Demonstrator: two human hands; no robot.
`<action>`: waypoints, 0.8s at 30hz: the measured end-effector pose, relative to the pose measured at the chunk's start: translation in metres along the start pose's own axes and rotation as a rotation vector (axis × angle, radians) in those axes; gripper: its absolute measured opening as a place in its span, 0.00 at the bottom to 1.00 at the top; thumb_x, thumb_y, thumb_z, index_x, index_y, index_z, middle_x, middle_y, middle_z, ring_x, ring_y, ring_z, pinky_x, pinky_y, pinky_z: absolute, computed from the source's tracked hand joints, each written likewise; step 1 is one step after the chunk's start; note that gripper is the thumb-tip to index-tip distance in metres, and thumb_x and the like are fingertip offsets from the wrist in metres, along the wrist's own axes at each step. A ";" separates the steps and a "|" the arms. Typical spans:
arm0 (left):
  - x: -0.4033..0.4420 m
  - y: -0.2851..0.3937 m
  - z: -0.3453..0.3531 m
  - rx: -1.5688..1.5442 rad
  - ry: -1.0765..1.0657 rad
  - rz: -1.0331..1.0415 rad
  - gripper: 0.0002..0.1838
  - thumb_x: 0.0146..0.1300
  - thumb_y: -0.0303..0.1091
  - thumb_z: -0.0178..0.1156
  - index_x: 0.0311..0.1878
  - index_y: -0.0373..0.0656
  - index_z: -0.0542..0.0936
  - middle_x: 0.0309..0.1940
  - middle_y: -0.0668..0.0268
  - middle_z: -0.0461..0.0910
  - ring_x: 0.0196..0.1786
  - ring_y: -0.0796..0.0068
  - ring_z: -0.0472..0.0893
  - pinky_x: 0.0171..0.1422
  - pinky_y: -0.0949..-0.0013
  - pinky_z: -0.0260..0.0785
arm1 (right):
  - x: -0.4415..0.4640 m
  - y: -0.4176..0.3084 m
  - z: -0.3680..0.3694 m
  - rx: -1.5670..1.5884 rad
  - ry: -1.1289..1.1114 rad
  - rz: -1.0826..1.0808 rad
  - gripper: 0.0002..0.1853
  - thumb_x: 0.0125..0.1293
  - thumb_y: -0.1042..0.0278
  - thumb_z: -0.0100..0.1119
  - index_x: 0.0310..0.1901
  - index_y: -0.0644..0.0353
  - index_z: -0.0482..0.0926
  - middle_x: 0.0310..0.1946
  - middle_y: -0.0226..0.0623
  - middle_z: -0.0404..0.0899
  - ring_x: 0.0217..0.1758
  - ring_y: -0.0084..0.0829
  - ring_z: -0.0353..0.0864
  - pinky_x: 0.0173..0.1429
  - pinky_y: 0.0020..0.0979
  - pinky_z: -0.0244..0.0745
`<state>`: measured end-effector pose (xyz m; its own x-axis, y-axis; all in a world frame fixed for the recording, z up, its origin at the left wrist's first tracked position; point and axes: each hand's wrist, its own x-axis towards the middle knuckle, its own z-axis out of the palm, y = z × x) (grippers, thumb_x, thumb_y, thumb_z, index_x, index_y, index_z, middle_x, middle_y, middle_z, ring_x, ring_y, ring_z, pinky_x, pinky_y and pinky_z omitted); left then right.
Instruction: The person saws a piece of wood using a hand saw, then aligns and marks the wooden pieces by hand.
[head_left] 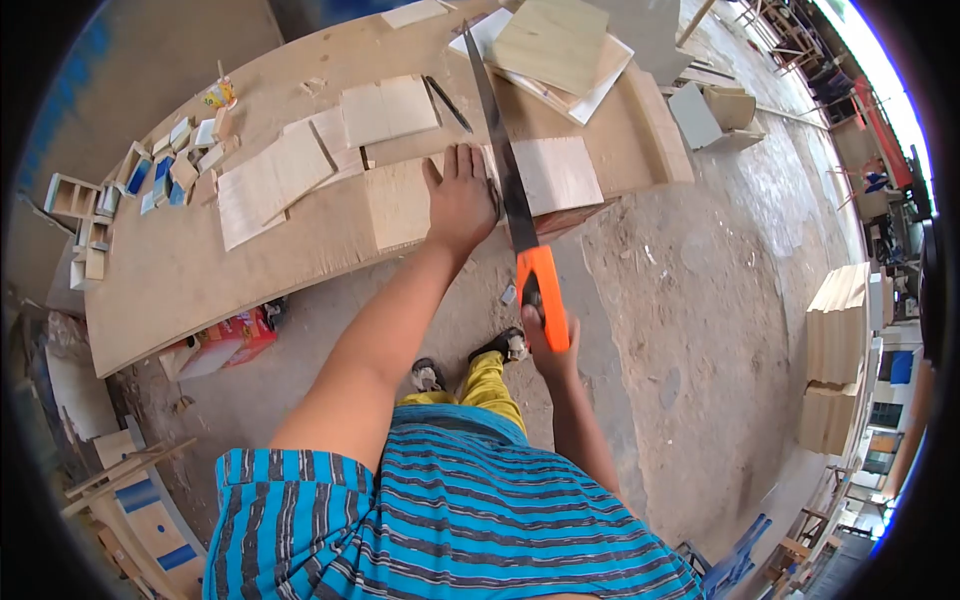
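My right hand [550,345] is wrapped round the orange handle of a hand saw [510,170]. The saw's dark blade lies across the boards near the table's front edge, its tip pointing to the far side. My left hand [463,205] lies flat on a light wooden board [398,205], fingers spread a little, just left of the blade. Right of the blade is another light board piece [556,175], reaching the table edge. Whether the blade has cut into the wood cannot be made out. A dark pencil or pen [448,104] lies beyond my left hand.
Thin boards [275,180] lie on the table [190,290] to the left, with small wooden blocks [183,170] farther left. Square panels [550,45] are piled at the far right. A red box [235,340] is under the table. Stacked boards [835,350] stand at the right.
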<state>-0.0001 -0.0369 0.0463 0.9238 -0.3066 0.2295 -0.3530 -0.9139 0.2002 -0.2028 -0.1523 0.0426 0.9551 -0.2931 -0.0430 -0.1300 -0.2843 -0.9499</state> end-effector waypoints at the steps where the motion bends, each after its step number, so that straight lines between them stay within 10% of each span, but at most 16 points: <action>1: 0.000 0.000 0.002 0.000 0.002 -0.009 0.31 0.64 0.39 0.46 0.67 0.33 0.60 0.67 0.53 0.60 0.72 0.57 0.56 0.70 0.38 0.44 | -0.020 0.015 -0.004 -0.055 -0.012 -0.010 0.15 0.61 0.67 0.60 0.22 0.63 0.67 0.15 0.37 0.62 0.18 0.26 0.59 0.23 0.32 0.58; 5: 0.004 -0.002 0.016 0.009 0.068 -0.011 0.30 0.64 0.39 0.46 0.67 0.33 0.60 0.67 0.53 0.61 0.72 0.57 0.56 0.70 0.38 0.44 | -0.115 0.054 -0.022 -0.117 0.022 -0.029 0.14 0.63 0.65 0.56 0.24 0.63 0.70 0.17 0.43 0.63 0.17 0.40 0.62 0.22 0.37 0.58; 17: 0.004 -0.003 0.015 0.051 0.121 0.011 0.30 0.63 0.40 0.46 0.65 0.32 0.62 0.64 0.53 0.63 0.70 0.58 0.58 0.68 0.38 0.48 | 0.031 -0.011 0.018 0.008 0.085 -0.139 0.16 0.61 0.67 0.59 0.20 0.63 0.68 0.14 0.36 0.64 0.17 0.25 0.63 0.23 0.31 0.60; 21: 0.007 -0.003 0.016 -0.004 0.079 -0.029 0.30 0.64 0.40 0.45 0.66 0.33 0.61 0.67 0.53 0.61 0.71 0.57 0.56 0.70 0.38 0.45 | -0.055 0.047 0.009 -0.383 0.044 -0.233 0.13 0.57 0.67 0.60 0.20 0.61 0.68 0.16 0.45 0.67 0.20 0.50 0.70 0.24 0.43 0.62; 24: 0.007 -0.003 0.019 0.010 0.060 -0.031 0.30 0.65 0.40 0.44 0.67 0.33 0.60 0.68 0.52 0.59 0.72 0.57 0.54 0.71 0.39 0.44 | -0.129 0.079 -0.009 -0.407 -0.007 -0.175 0.11 0.57 0.68 0.59 0.22 0.61 0.69 0.16 0.46 0.67 0.19 0.49 0.70 0.23 0.43 0.61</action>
<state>0.0104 -0.0409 0.0288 0.9235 -0.2616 0.2805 -0.3226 -0.9254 0.1990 -0.3384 -0.1454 -0.0238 0.9737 -0.2024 0.1045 -0.0586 -0.6659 -0.7437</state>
